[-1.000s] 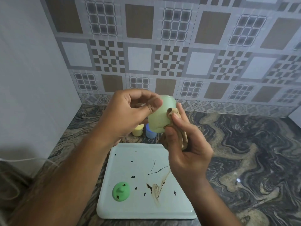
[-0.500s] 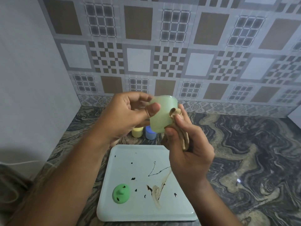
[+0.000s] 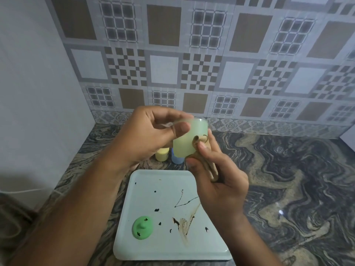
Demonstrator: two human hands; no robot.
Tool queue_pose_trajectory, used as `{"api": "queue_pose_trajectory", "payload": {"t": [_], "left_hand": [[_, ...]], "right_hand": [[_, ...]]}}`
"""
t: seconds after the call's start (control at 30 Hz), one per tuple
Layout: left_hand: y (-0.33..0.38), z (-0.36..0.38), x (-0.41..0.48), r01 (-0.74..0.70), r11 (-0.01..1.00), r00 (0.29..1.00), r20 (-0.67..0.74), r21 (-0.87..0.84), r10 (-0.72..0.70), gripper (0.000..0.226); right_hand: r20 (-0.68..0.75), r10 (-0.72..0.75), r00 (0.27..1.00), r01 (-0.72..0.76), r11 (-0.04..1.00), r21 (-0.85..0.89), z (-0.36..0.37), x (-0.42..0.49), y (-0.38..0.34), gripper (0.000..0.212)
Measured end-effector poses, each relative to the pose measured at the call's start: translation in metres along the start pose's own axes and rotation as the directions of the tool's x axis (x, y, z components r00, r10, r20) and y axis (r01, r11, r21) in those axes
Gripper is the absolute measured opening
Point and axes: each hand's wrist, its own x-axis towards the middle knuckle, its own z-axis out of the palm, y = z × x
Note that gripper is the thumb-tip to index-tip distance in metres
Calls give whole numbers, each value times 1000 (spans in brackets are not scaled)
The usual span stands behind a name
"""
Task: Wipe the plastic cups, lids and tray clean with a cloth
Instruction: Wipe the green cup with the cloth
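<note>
A person's left forearm comes in from the near left and rises toward the middle; the left hand is held in the air with its fingers curled and its thumb laid across the side of a pale green translucent plastic cup; its grip is closed round that cup, which hangs tilted above the far edge of the tray, clear of the desk. The right forearm comes up from the near right edge; the right hand has its palm turned toward the left, its fingers bent round a crumpled beige cloth, and its thumb pushing a wad of that cloth against the right side of the cup; its grip is closed on the cloth, whose folds trail down through the palm.

Below the hands a pale blue square plastic tray lies flat on the dark marbled stone desk; dark spots, thin dark lines and a brown smear mark its surface. A round green plastic lid with a central knob sits in the tray's near left corner, speckled with dark spots. Just beyond the tray's far edge a small yellow plastic cup and a small blue plastic cup stand side by side on the desk, partly hidden by the left hand and the green cup. A patterned grey and brown tiled wall rises at the far side; a plain pale wall closes the left.
</note>
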Motion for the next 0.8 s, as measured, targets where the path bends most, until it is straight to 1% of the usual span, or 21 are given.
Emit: {"api": "queue_pose_trajectory", "payload": {"t": [0.07,0.17,0.27,0.37,0.47,0.57,0.67,0.7,0.8], "left_hand": [[2,0,-1,-26,1000,999,-19,14,26,35],[1,-1,-3,-2,997,1000,5,-73,2,35],[-1,-1,-3,-4,998,1000,-17,-66,3,27],[0,-1,-2,-13,999,1000,-15,-47,12,23],[2,0,-3,-5,995,1000,3,-104,6,21],[-2,0,-3,-4,998,1000,-23,-63,2,25],[-8,-2,-2,11,1000,998,-55,-25,-12,31],[-9,-3,-3,22,999,999,-44,-42,-24,31],[-9,-5,-5,80,982,997,9,-168,-79,25]], "right_hand": [[-22,33,999,-31,996,80,0,-3,1,24],[-43,52,998,-46,990,134,-2,1,-2,26],[-29,5,1000,-3,997,73,0,6,-4,20],[-37,-14,999,16,999,39,0,4,-3,24],[-32,15,999,-12,997,80,-2,1,-2,28],[-30,34,999,-31,997,69,-2,0,-6,29],[-31,91,995,-87,990,113,-2,0,-7,27],[-22,108,994,-104,986,131,-3,1,-6,25],[12,149,989,-150,980,135,-5,3,-4,25]]}}
